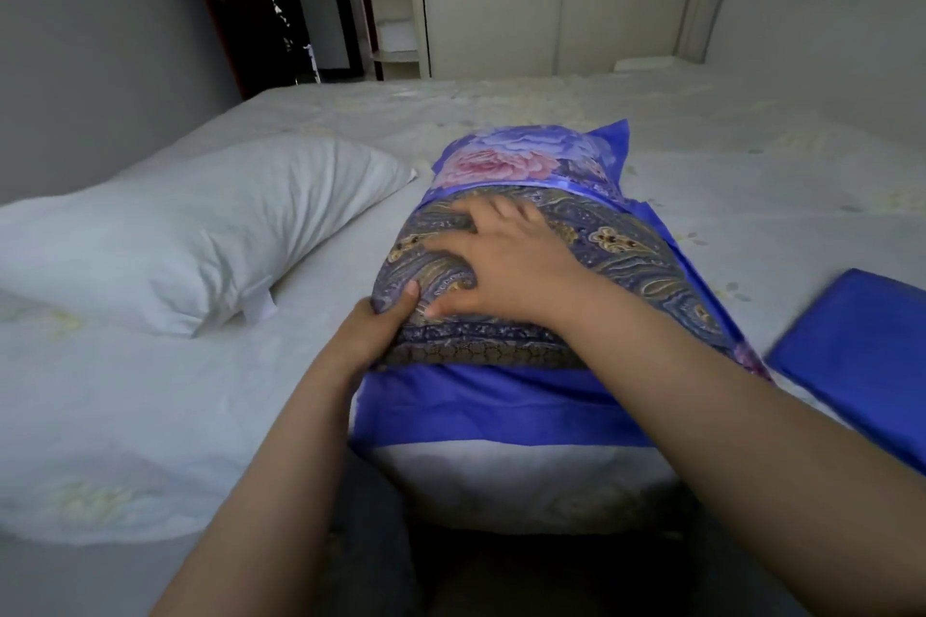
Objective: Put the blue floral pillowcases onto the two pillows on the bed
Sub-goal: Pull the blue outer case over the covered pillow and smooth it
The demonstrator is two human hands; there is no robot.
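While no legible writing is seen on any fabric, a white tag hangs from the bare pillow at left. The paisley pillow lies mid-bed, its far end inside the floral pillowcase. Its near left corner is gripped by the left hand, thumb on top. The right hand is pressed flat on it, fingers spread. A folded blue cloth lies at right.
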